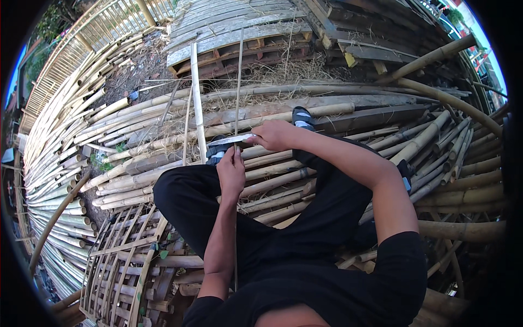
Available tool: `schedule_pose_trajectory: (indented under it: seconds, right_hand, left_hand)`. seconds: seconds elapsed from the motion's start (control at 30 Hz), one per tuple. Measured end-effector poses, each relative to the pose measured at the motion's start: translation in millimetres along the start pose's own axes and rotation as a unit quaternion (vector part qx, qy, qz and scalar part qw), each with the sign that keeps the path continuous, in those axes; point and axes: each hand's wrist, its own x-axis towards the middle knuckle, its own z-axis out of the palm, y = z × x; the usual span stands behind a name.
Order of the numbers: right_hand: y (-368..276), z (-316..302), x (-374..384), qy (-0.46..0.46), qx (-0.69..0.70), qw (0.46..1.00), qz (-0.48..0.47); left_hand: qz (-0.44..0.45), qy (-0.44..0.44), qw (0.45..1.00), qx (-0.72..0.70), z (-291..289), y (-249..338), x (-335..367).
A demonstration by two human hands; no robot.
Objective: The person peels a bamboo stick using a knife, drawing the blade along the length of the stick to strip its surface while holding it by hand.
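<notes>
My left hand (231, 173) is closed round a thin bamboo strip (238, 82). The strip runs upright through the view, away past my feet and back toward my body. In my right hand (275, 135) is a knife, gripped by its handle, which my fingers hide. The pale knife blade (233, 140) points left and crosses the strip just beyond my left fingertips; whether its edge bites into the strip cannot be made out. Left of the blade, a wider, pale bamboo slat (197, 98) leans by my left foot.
Bamboo poles (261, 117) lie beneath and in front of my sandalled feet. A wooden pallet stack (234, 32) stands ahead. Many more poles (60, 163) fill the left side. A woven bamboo lattice (122, 267) is at lower left; slanting poles (436, 57) stand at right.
</notes>
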Motion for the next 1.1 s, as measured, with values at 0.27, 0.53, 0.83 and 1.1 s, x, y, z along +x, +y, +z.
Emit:
schedule_pose_trajectory:
  seconds: [0.27, 0.53, 0.83, 1.1]
  right_hand:
    - [91, -47, 11, 0.144, 0.028, 0.976, 0.158]
    - [25, -32, 12, 0.04, 0.051, 0.995, 0.081]
    - [29, -32, 12, 0.047, -0.003, 0.999, -0.027]
    - [111, -60, 15, 0.129, 0.009, 0.98, 0.152]
  left_hand:
    - [-0.011, -0.05, 0.997, -0.05, -2, 22, -11]
    - [-0.024, -0.026, 0.998, -0.058, -3, 18, -8]
    - [-0.015, -0.012, 0.999, -0.028, -9, 20, -16]
    - [0.001, -0.033, 0.999, -0.008, 1, 8, -15]
